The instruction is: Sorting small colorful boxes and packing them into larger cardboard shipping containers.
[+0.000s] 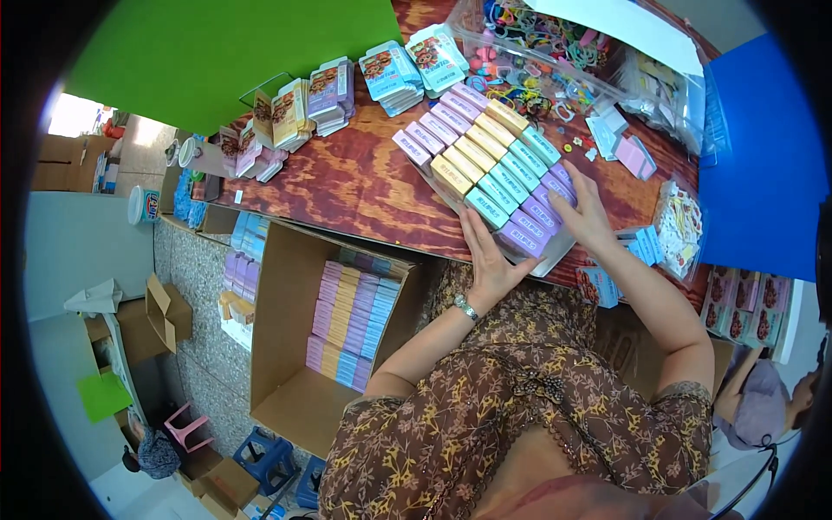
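Note:
A slanted block of small cartons in lilac, yellow, teal and purple rows (507, 169) lies on a pale clear sheet or tray (559, 251) at the table's near edge. My left hand (487, 264) rests against the block's near left corner, its fingers stretched and the thumb spread toward the purple cartons. From the right, my right hand (585, 212) grips a purple carton (539, 211) in the outer row, with the thumb on top and the fingers along the far side. The undersides of its fingers are hidden.
Flat carton stacks (390, 76) line the back of the red-brown table (347, 186). A clear bin of colourful hair ties (555, 52) stands behind. Below left, a cardboard box (290, 347) holds packed cartons. A bag of small pieces (679, 230) lies right. Other people sit farther off.

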Action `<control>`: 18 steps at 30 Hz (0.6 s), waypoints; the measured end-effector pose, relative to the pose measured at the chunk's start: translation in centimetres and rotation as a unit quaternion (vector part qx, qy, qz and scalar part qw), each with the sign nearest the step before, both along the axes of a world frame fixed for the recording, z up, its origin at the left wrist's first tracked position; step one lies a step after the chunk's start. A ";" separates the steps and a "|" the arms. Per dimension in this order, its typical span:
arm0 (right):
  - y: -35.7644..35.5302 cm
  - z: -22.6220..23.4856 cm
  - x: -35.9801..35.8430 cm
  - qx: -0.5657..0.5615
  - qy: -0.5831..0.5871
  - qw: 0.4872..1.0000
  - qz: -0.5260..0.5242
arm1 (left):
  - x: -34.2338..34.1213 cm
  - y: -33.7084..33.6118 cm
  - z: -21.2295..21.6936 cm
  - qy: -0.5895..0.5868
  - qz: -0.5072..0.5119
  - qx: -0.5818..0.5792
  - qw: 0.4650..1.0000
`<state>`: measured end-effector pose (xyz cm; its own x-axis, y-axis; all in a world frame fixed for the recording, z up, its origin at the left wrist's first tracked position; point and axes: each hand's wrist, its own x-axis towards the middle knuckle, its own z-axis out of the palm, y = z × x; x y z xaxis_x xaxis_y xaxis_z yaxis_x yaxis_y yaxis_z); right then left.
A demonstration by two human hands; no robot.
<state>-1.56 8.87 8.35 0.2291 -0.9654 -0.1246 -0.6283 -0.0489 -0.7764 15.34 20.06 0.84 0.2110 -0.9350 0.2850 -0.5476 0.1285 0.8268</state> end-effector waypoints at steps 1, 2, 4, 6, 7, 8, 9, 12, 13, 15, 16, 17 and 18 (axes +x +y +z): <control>-0.3 0.4 -0.1 0.009 0.022 1.000 0.019 | 0.1 0.0 -0.1 0.000 0.000 -0.003 1.000; -0.6 0.9 0.0 0.018 0.044 0.998 0.037 | 0.2 0.0 -0.2 -0.008 0.000 -0.003 1.000; -1.5 3.0 0.5 -0.006 0.061 0.997 0.046 | 0.5 0.0 -0.1 -0.017 -0.001 -0.006 1.000; -2.9 3.5 1.3 -0.029 0.077 0.995 0.057 | 1.1 0.3 0.2 -0.028 -0.007 -0.020 0.999; -3.8 3.2 1.6 -0.111 0.061 0.986 0.105 | 1.2 0.3 0.5 -0.024 -0.021 -0.039 0.999; -4.8 2.9 2.1 -0.192 0.044 0.968 0.156 | 1.2 0.2 0.6 -0.025 -0.019 -0.041 0.999; -5.9 2.7 2.8 -0.193 0.043 0.968 0.157 | 1.2 0.3 0.7 -0.026 -0.023 -0.045 0.998; -8.3 1.2 4.9 -0.278 0.232 0.891 0.275 | 0.9 0.4 0.7 -0.027 -0.026 -0.036 0.999; -7.9 0.9 5.4 -0.278 0.231 0.890 0.277 | 0.8 0.4 0.7 -0.026 -0.026 -0.024 0.999; -6.9 0.4 5.8 -0.198 0.180 0.917 0.295 | 0.7 0.7 0.4 -0.020 -0.023 -0.014 0.999; -7.0 0.3 5.6 -0.208 0.209 0.910 0.291 | 0.6 0.5 0.3 -0.013 -0.027 -0.008 1.000; -7.3 0.2 5.3 -0.206 0.212 0.913 0.282 | 0.4 0.3 0.2 -0.012 -0.036 -0.009 0.999; -7.6 0.1 4.8 -0.215 0.230 0.907 0.278 | 0.1 0.1 0.0 -0.003 -0.041 -0.008 0.999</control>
